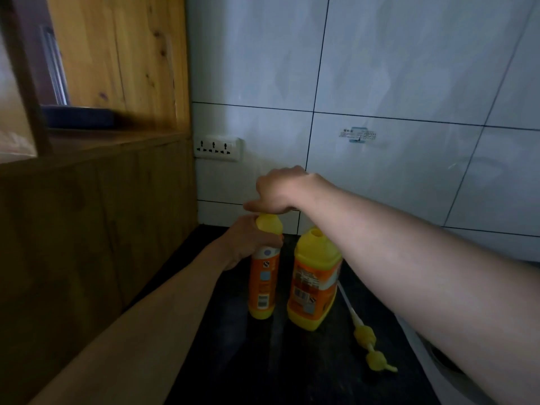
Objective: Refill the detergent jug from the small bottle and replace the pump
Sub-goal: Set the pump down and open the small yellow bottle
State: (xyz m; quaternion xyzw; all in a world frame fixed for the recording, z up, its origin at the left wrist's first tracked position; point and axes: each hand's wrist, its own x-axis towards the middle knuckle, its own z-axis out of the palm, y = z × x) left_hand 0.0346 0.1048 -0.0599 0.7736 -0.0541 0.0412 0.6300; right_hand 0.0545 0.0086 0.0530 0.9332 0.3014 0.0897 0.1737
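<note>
So the small bottle [262,287], yellow plastic with an orange label, is standing upright on the dark stone countertop [263,363]. It's directly under the fingers of both hands. The left hand [248,242] is wrapped tight round its shoulder, I'd guess so the bottle doesn't spin or tip. The right hand [280,191] comes down on the very top, fingers curled over it and thumb sticking out to the side. The top itself is buried under that hand, so I can't see whether a cap is on there or how far it's turned. It looks like the classic brace-and-twist to get it open.

Right beside the left hand's knuckles, on the side away from the thumb, is the detergent jug [314,287], a bigger squat yellow plastic one with the same orange label. It's upright and its mouth is wide open, so it's ready for the pour, which hasn't started as far as I can tell.

Further out, under the right forearm and nearer to me than the fingers, the yellow pump head with its long white dip tube [368,344] lies flat on the counter. It's parked clear of the jug and is the last thing needed.

Beyond the fingertips are grey wall tiles [409,83] and a white triple socket [217,148], with a wooden cabinet [87,229] off past the left wrist.
</note>
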